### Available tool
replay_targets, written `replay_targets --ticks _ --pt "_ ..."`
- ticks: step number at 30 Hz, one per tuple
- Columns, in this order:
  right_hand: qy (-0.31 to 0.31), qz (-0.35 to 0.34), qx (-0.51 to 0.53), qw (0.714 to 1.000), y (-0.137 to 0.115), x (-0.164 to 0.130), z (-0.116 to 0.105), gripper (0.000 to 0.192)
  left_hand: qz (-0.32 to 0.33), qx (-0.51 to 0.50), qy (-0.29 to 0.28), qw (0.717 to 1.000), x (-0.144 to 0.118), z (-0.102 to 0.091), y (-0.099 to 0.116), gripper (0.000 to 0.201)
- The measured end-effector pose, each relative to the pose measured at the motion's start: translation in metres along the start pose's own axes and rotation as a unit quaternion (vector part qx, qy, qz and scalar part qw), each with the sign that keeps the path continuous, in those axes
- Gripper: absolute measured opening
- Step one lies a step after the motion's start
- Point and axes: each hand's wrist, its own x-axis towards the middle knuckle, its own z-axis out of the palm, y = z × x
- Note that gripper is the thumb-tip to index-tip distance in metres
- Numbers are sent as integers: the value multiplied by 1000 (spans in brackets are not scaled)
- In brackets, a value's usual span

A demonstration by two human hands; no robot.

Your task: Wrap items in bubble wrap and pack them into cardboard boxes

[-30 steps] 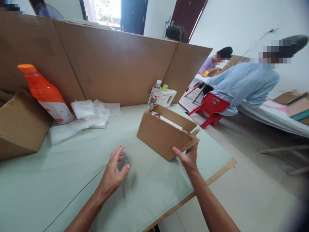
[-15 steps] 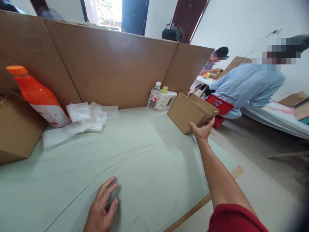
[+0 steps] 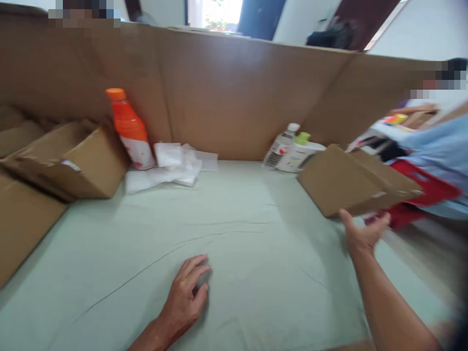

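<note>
From the head camera, which is blurred with motion, we see our right hand (image 3: 363,234) stretched out to the right, thumb and fingers spread under the lower edge of a small cardboard box (image 3: 351,183) and gripping it from below; the box is tilted, lifted off the green cloth (image 3: 234,253), and it hangs over the right side of the table, just in front of a red plastic chair (image 3: 427,192). Our left hand (image 3: 186,297) lies palm down on the cloth near the front edge, the fingers loosely curled and slightly apart, holding nothing. Between the two hands the cloth is a wide open stretch with only a few creases. The back and sides are closed off by a tall cardboard screen (image 3: 226,92). Against it at the back right stand a clear water bottle (image 3: 281,148) and, touching it, a white jug with a green cap (image 3: 300,152), both just beside the held box. At the back left an orange bottle (image 3: 129,129) leans on the screen, with bubble wrap (image 3: 171,163) beside it and a larger cardboard box (image 3: 73,163) to its left. More flat cardboard (image 3: 22,219) crowds the left edge.
</note>
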Motion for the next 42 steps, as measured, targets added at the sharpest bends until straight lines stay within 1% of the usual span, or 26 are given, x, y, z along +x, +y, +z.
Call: replay_targets --ticks 1,2,3,4,5,7,9,10,12,14,15,16,17,18,20,21,22,24,26,28,31,33,36,39,41,42 --pt "-29 78 4 997 3 -11 1 128 -13 -6 -9 1000 1 0 3 38" --pt "-64 124 -7 990 5 -22 3 124 -24 -12 -21 999 1 -1 6 39" --pt "-104 131 -34 985 4 -34 4 113 -33 -18 -35 999 1 -3 8 40" --pt "-147 106 -65 981 2 -48 6 99 -38 -24 -50 998 1 -5 10 41" --pt "-190 59 -85 976 -4 -63 7 85 -42 -31 -64 997 1 -8 11 43" --pt "-262 -74 -86 958 -25 -99 7 62 -45 -35 -76 995 2 -17 9 45" --pt "-306 -214 -36 927 -59 -144 3 51 -43 -11 -52 998 10 -34 1 41" --pt "-312 -276 -9 909 -80 -168 -1 49 -39 14 -22 999 17 -47 -6 39" --pt "-331 -399 45 854 -122 -215 -13 47 -23 87 66 994 37 -81 -22 37" --pt "-357 -490 87 790 -157 -251 -25 49 -4 170 172 970 63 -126 -39 38" --pt "-366 -514 101 769 -170 -263 -30 51 3 210 219 953 77 -151 -46 39" --pt "-371 -527 114 756 -180 -270 -34 52 7 249 264 932 90 -176 -53 41" --pt "-371 -530 126 752 -187 -274 -37 52 2 281 304 910 104 -200 -59 45" --pt "-368 -525 136 755 -190 -274 -38 51 -6 304 338 891 117 -222 -64 49" --pt "-362 -511 151 765 -191 -271 -37 48 -37 333 377 864 140 -258 -73 60" --pt "-359 -506 156 769 -190 -268 -35 47 -60 341 380 857 150 -271 -77 65" --pt "-359 -502 159 771 -188 -267 -34 46 -85 347 374 856 158 -281 -81 69" --pt "-360 -499 158 772 -187 -265 -31 45 -129 352 351 858 172 -293 -88 69" --pt "-361 -500 154 772 -187 -266 -30 44 -156 352 333 861 181 -299 -94 64" --pt "-360 -501 151 772 -188 -268 -30 43 -168 347 330 862 182 -300 -96 61" --pt "-355 -503 151 774 -190 -269 -31 41 -167 332 325 870 166 -296 -88 59" --pt "-355 -503 149 774 -190 -268 -32 41 -138 318 317 883 139 -291 -74 55" --pt "-362 -501 142 773 -188 -266 -32 40 -79 295 302 903 78 -281 -48 47" --pt "-372 -489 145 775 -189 -267 -31 37 -53 280 315 905 6 -274 -24 46" --pt "-376 -466 149 787 -195 -269 -28 35 -63 276 353 892 -34 -270 -13 45" --pt "-379 -452 152 793 -201 -271 -25 33 -66 262 385 882 -51 -267 -10 50"
